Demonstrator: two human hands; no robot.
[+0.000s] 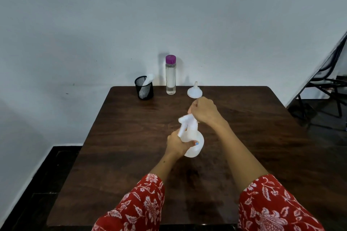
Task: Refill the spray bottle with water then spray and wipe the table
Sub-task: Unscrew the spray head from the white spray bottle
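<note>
A white spray bottle (195, 143) stands near the middle of the dark wooden table (131, 137). My left hand (177, 143) grips its round body. My right hand (203, 111) is curled round the white spray head on top, whose nozzle and trigger point left. A clear water bottle (170, 76) with a purple cap stands at the table's far edge. A white funnel (194, 92) lies upside down to its right, just beyond my right hand. A white cloth (146, 84) sticks out of a black mesh cup (144, 89) at the far left.
The table stands against a pale wall. A dark floor shows to the left of the table. A black metal chair frame (330, 88) stands at the right beyond the table's edge.
</note>
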